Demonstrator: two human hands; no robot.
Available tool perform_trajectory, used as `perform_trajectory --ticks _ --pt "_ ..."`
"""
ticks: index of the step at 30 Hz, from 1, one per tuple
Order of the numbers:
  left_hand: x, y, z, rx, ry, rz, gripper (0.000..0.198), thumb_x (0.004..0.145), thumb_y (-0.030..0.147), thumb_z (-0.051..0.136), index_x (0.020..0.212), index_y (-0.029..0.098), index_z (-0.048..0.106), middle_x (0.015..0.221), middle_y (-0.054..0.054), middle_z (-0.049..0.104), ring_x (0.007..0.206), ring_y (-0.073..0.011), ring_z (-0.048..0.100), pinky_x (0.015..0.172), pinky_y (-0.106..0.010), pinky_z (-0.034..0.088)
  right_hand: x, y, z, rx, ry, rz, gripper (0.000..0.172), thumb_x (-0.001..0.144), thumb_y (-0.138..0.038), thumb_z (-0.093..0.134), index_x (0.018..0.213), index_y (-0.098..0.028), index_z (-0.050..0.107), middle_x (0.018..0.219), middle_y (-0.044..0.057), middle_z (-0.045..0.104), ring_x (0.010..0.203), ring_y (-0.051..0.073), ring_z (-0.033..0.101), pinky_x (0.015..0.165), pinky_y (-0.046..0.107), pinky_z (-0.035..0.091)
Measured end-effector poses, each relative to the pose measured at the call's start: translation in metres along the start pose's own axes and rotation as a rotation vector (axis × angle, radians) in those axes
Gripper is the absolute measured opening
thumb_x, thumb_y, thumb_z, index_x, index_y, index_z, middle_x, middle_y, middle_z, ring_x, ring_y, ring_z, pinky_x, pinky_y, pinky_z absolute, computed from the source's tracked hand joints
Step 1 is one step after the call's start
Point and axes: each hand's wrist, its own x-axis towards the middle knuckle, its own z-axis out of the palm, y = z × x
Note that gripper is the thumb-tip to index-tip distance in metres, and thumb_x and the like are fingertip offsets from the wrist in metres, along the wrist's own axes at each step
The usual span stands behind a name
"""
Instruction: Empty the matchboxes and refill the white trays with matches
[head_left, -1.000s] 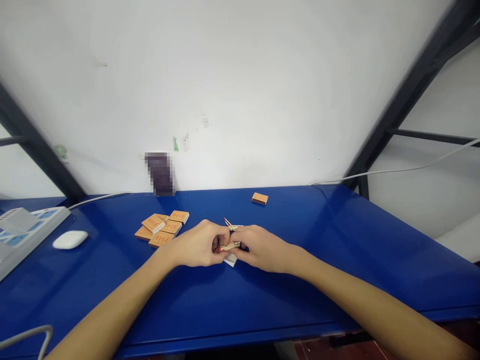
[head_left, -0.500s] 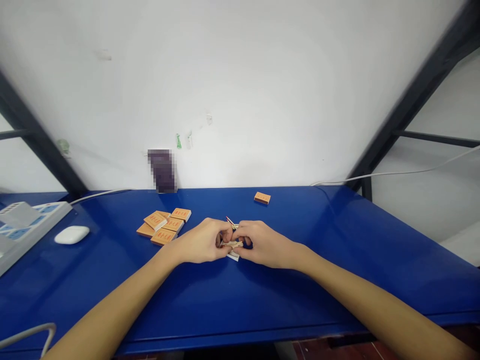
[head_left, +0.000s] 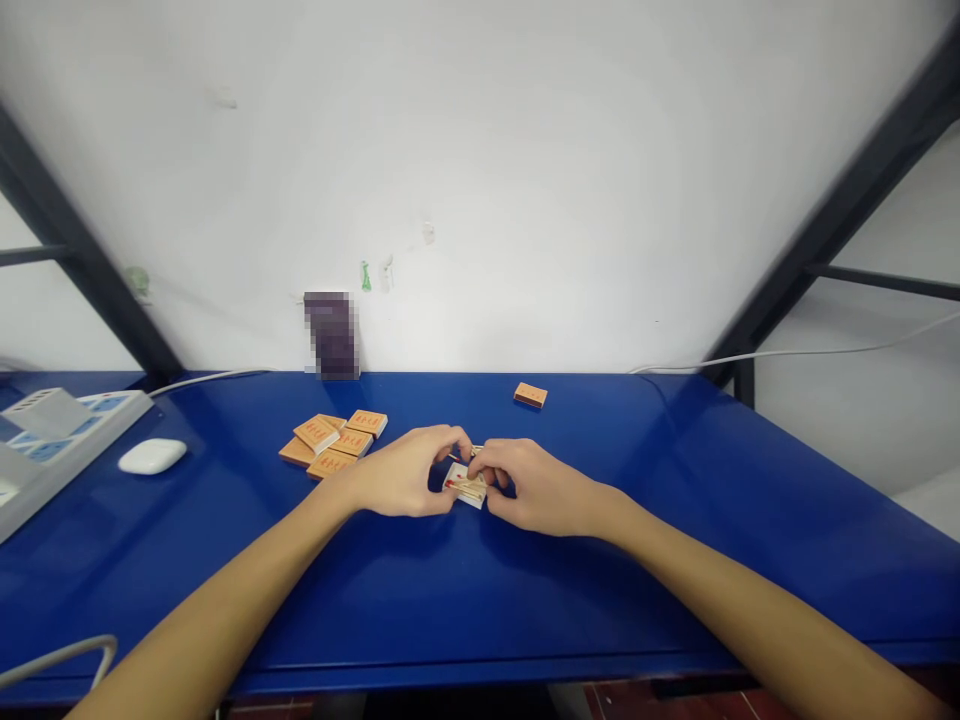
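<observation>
A small white matchbox tray (head_left: 477, 504) with red-headed matches (head_left: 468, 488) in it lies between my hands on the blue table. My left hand (head_left: 409, 472) curves round the tray's left side, thumb at the near left edge and fingers at the far edge, gripping it loosely. My right hand (head_left: 529, 484) is bent over the tray's right side. Its fingertips are on the matches and its thumb is by the right edge. A few more matches (head_left: 477, 450) show just behind the tray, partly hidden by my fingers.
Several orange matchboxes (head_left: 358, 442) lie piled at the left, close to my left wrist. A single matchbox (head_left: 530, 395) lies further back on the right. A white case (head_left: 152, 456) and a power strip (head_left: 82, 440) are at the far left. A wall (head_left: 525, 200) rises behind.
My left fingers and thumb have spread apart, uncovering the tray. The matches that were pinched between both hands now lie in it. The view has shifted slightly.
</observation>
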Motion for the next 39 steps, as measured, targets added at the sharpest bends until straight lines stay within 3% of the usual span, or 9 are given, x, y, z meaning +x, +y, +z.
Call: perform_trajectory --ticks 3,5,10,14,20,25,30,39 --pt "-0.001 0.002 -0.004 0.086 -0.053 -0.038 0.040 0.076 0.027 0.063 0.115 0.023 0.059 0.064 0.007 0.046 0.054 -0.0106 0.043 0.054 -0.023 0.032 -0.001 0.001 0.001 -0.035 0.011 -0.016 0.014 0.082 -0.010 0.057 0.089 -0.015 0.067 0.073 0.000 0.057 0.062 0.011 0.049 0.061 0.024 0.039" --pt "-0.002 0.003 -0.006 0.137 -0.066 -0.049 0.038 0.077 0.028 0.062 0.114 0.023 0.062 0.060 0.007 0.046 0.051 -0.0105 0.043 0.052 -0.024 0.030 -0.001 0.004 0.001 -0.062 0.019 -0.023 0.014 0.082 -0.010 0.057 0.090 -0.015 0.068 0.074 0.001 0.056 0.062 0.012 0.049 0.062 0.025 0.039" --pt "-0.002 0.005 -0.005 0.200 -0.082 -0.047 0.020 0.074 0.027 0.064 0.094 0.022 0.067 0.062 0.005 0.053 0.053 -0.0103 0.046 0.054 -0.024 0.029 0.000 0.012 0.001 -0.047 -0.041 -0.064 0.022 0.081 -0.006 0.055 0.096 -0.015 0.069 0.077 0.001 0.057 0.066 0.012 0.048 0.062 0.024 0.039" --pt "-0.002 0.005 -0.006 0.203 -0.088 -0.060 0.021 0.074 0.028 0.064 0.094 0.023 0.066 0.063 0.005 0.055 0.053 -0.0106 0.046 0.052 -0.023 0.029 0.001 0.017 0.000 0.030 -0.068 -0.045 0.030 0.078 -0.002 0.053 0.100 -0.015 0.069 0.077 0.000 0.057 0.064 0.011 0.048 0.060 0.023 0.040" --pt "-0.002 0.004 -0.005 0.198 -0.087 -0.049 0.019 0.074 0.028 0.064 0.092 0.022 0.064 0.064 0.005 0.054 0.054 -0.0100 0.047 0.052 -0.023 0.030 0.002 0.021 0.004 0.059 -0.040 -0.042 0.030 0.079 0.000 0.050 0.095 -0.016 0.069 0.081 0.000 0.061 0.064 0.010 0.050 0.061 0.022 0.039" --pt "-0.001 0.005 -0.002 0.174 -0.098 -0.047 0.015 0.075 0.032 0.066 0.083 0.021 0.059 0.063 0.006 0.052 0.052 -0.0094 0.044 0.050 -0.023 0.029 0.003 0.018 0.011 0.011 0.000 -0.020 0.022 0.079 -0.001 0.052 0.089 -0.015 0.066 0.071 -0.003 0.054 0.059 0.009 0.046 0.059 0.022 0.036" --pt "0.000 0.007 -0.001 0.177 -0.102 -0.057 0.019 0.075 0.035 0.068 0.084 0.021 0.059 0.060 0.006 0.048 0.051 -0.0099 0.042 0.051 -0.025 0.027 0.002 0.015 0.012 -0.039 0.023 0.048 0.017 0.078 -0.003 0.055 0.084 -0.017 0.062 0.066 -0.005 0.051 0.057 0.009 0.042 0.057 0.022 0.032" --pt "-0.001 0.007 -0.001 0.264 -0.053 -0.042 0.023 0.075 0.036 0.067 0.093 0.022 0.062 0.067 0.004 0.057 0.058 -0.0125 0.051 0.054 -0.025 0.030 0.000 0.017 0.004 -0.091 0.021 0.005 0.021 0.082 -0.005 0.052 0.087 -0.018 0.068 0.074 -0.001 0.056 0.062 0.011 0.046 0.060 0.023 0.033"
